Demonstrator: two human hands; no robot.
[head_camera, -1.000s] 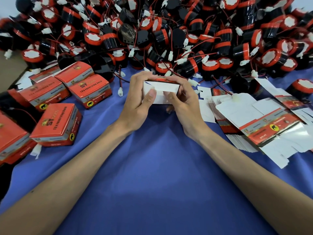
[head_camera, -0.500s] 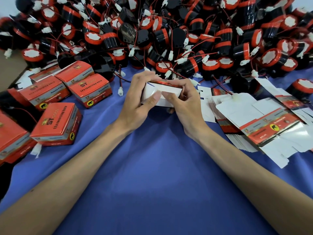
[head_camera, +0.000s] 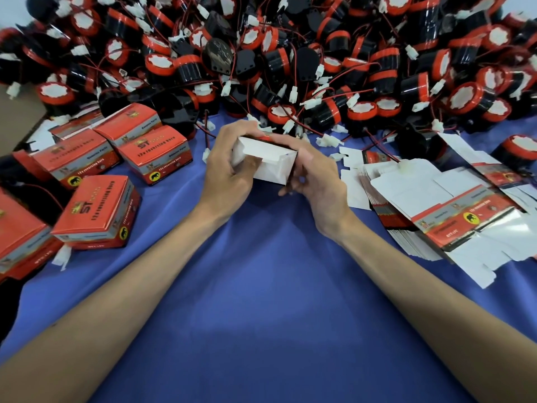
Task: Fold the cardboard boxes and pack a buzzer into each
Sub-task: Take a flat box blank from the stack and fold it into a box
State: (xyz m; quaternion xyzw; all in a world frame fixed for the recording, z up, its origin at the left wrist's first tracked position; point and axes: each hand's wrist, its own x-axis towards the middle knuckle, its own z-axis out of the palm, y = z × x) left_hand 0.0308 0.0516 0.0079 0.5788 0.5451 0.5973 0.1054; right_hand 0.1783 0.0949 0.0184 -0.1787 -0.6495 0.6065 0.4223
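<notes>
A blue cloth covers the worktop (head_camera: pixel 261 315), soft and faintly creased; of the room only pale slivers show at the upper corners. A tangled heap of buzzers (head_camera: pixel 290 53), black with red rims and trailing wires, fills the far side from ten to two o'clock. Flat box blanks (head_camera: pixel 436 216) lie stacked at three o'clock, closed boxes (head_camera: pixel 98 210) at nine. Toward twelve from centre sits a half-folded box (head_camera: pixel 270 167), white flaps facing the person. The left hand (head_camera: pixel 229 170) curls round its left end, thumb on a flap; the right hand (head_camera: pixel 316 181) grips the right end. The thin card is probably light and easily crushed, so edges and corners look the safest hold.
</notes>
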